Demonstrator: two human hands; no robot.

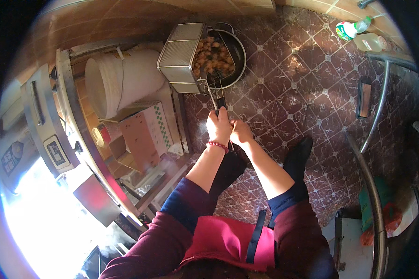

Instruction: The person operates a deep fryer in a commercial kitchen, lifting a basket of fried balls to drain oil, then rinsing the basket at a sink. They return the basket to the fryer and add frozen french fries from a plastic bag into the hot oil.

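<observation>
A wire-mesh fry basket [181, 52] is tipped on its side, its open side facing right. Small browned fried pieces [213, 57] show at its mouth, against a dark round pan [240, 71] on the floor. Metal rods run back from the basket to a black grip [221, 102]. My left hand [219, 125], with a red bead bracelet at the wrist, is closed around this handle. Just behind and to the right, my right hand [241, 133] is also closed at the handle; its fingertips are partly hidden. A short metal end shows below the hands.
Left of the basket, a white plastic bucket [139, 76] lies on its side near a cardboard box [139, 139]. A steel-edged counter [87, 146] runs along the left. Bottles [370, 42] stand far right, near a curved metal rail [373, 195]. The floor [276, 90] is tiled.
</observation>
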